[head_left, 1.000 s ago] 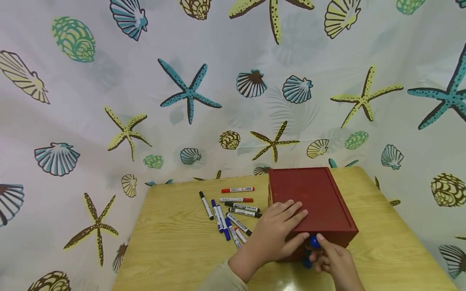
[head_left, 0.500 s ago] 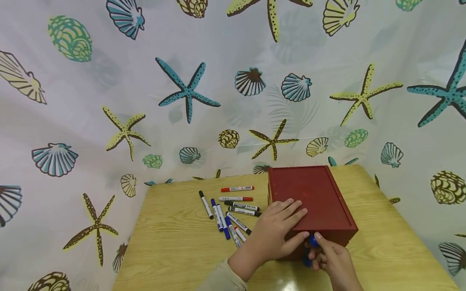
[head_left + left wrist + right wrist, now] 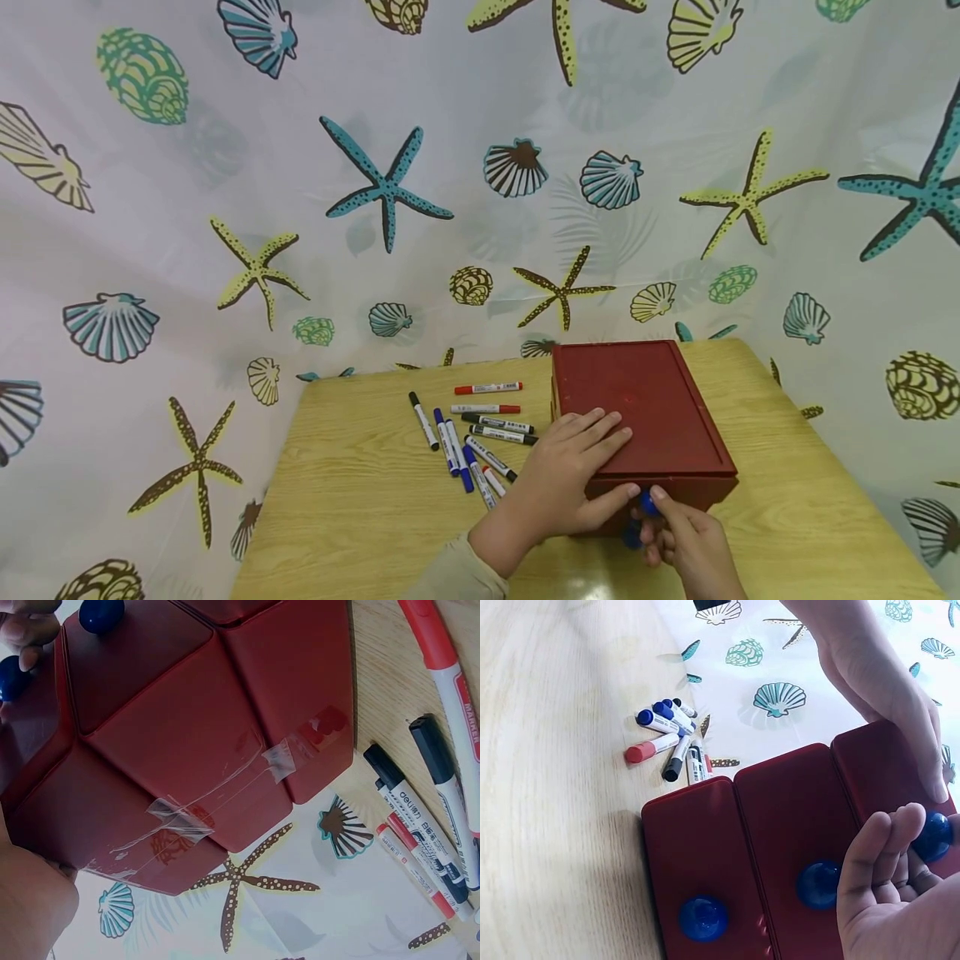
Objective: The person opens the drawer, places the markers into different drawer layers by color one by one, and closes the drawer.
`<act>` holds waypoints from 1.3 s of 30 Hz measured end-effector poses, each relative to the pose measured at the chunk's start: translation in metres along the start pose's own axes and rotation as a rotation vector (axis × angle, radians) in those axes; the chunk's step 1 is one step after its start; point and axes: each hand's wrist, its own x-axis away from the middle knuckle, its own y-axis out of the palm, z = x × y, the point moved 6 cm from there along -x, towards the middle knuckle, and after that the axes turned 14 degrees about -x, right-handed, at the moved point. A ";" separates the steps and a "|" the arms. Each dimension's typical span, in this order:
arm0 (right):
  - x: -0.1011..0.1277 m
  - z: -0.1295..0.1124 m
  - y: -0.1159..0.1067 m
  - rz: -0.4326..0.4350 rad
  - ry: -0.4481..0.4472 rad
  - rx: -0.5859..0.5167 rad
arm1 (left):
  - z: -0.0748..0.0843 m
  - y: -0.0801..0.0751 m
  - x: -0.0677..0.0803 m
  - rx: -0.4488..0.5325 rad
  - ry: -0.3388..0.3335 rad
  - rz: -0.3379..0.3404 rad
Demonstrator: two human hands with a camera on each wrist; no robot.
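Note:
A dark red cabinet of three stacked drawers (image 3: 645, 392) stands on the right of the table. My left hand (image 3: 567, 473) rests on its top with fingers extended, thumb along the upper front edge. My right hand (image 3: 692, 533) pinches the top drawer's round blue knob (image 3: 648, 502) between thumb and finger. In the right wrist view the middle knob (image 3: 817, 885) is close by my curled fingers, and the bottom knob (image 3: 703, 918) is free of the hand. Clear tape (image 3: 180, 819) crosses the cabinet's side in the left wrist view.
Several markers with red, black and blue caps lie left of the cabinet, among them a red one (image 3: 487, 388) and a blue one (image 3: 480, 477). Behind the wooden table (image 3: 352, 500) hangs a white curtain (image 3: 450, 83) printed with shells and starfish.
A thin seam now shows along the cabinet's upper front edge, where the top drawer appears to have come slightly forward with my right hand. My left hand stays in place.

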 end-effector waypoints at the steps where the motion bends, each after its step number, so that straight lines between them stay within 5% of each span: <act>1: 0.001 0.000 0.000 0.000 0.002 0.007 | 0.000 0.000 0.000 0.000 0.002 -0.002; 12: 0.012 0.005 -0.007 0.039 0.025 0.040 | -0.002 -0.001 0.002 0.012 0.040 -0.133; 39: 0.032 0.020 -0.018 0.072 0.079 -0.034 | -0.005 -0.002 0.006 0.093 0.091 -0.107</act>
